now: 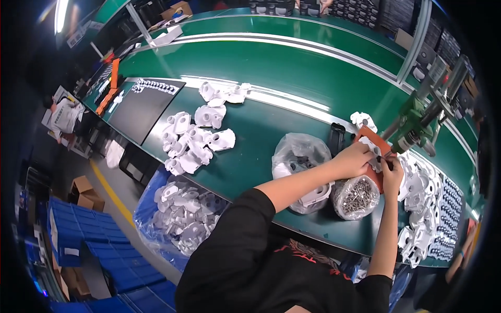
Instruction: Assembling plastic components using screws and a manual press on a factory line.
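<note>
- Left hand (355, 159) and right hand (391, 175) meet over an orange block (371, 138), fingers closed on a small white plastic part (376, 160) there.
- Green power screwdriver (415, 128) hangs just beside the hands.
- Bag of screws (356, 197) and clear bag of parts (300, 154) crowd the forearms.
- Loose white parts (195, 141) lie well apart, left.
- Green bench (250, 156) bare between the piles; its near edge runs under the elbows.
</note>
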{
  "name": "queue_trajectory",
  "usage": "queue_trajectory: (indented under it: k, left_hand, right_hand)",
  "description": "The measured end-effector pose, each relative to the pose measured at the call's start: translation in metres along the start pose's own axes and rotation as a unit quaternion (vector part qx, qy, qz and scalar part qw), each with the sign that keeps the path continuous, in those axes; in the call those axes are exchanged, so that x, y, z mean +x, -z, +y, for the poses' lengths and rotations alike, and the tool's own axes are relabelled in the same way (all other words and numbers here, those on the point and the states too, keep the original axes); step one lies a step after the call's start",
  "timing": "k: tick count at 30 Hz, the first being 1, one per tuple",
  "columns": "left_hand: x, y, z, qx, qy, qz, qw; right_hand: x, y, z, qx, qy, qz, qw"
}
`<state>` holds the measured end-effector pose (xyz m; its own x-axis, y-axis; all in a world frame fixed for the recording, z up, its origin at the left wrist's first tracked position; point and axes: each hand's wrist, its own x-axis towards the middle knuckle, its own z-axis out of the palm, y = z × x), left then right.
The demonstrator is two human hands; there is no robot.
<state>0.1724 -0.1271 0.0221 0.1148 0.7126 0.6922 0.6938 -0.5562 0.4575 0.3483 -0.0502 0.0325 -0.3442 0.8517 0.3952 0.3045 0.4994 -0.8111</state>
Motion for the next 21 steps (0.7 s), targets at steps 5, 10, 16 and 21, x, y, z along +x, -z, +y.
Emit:
queue_trajectory:
  k: [5, 10, 16, 21]
  left_hand:
    - [0.0, 0.0, -0.005, -0.001, -0.006, 0.025, 1.0]
    - [0.0, -0.002, -0.008, -0.001, -0.002, 0.018, 1.0]
    - [-0.002, -0.005, -0.01, 0.0, 0.003, 0.022, 1.0]
    - [-0.008, 0.001, -0.009, -0.013, 0.016, 0.059, 0.998]
  right_hand:
    - [0.002, 0.0, 0.003, -0.126, 0.147, -0.015, 0.981]
    - [-0.012, 0.009, -0.018, -0.262, 0.184, -0.069, 0.945]
    - [-0.009, 0.063, 0.035, -0.207, 0.162, 0.013, 0.965]
    - [0.104, 0.148, 0.077, -0.017, 0.07, 0.111, 0.991]
